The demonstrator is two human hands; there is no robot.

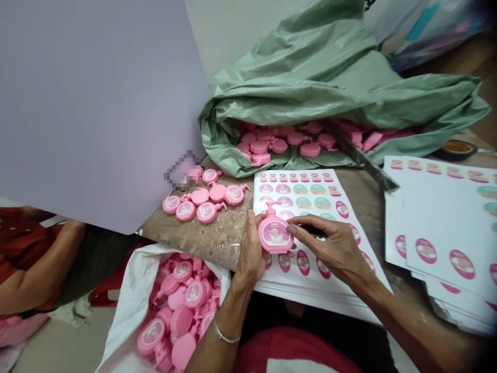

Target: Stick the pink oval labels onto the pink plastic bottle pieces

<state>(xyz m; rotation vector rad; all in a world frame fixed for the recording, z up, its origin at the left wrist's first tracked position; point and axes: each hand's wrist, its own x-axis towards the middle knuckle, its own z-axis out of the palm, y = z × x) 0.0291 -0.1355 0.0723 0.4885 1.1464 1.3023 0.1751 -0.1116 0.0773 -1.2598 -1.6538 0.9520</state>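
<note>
My left hand (251,248) is wrapped round a small pink pump bottle (275,235), held upright with its labelled face towards me. An oval pink sticker with a baby picture covers that face. From the right, my right hand (330,241) reaches in, its thumb and forefinger pinched at the sticker's right edge. A slim dark object (313,230) is tucked in that hand; its kind is unclear. Beneath both hands lies a stack of sticker sheets (279,280) with pink and green labels.
Several pink bottles (200,196) lie on the worn table (229,230). A green sack (295,93) spills plain bottles behind, a metal strip (365,155) across its mouth. A white sack (128,290) holds labelled bottles. More sheets (438,212) and a tape roll (456,148) lie right. Another person's arm (46,259) shows left.
</note>
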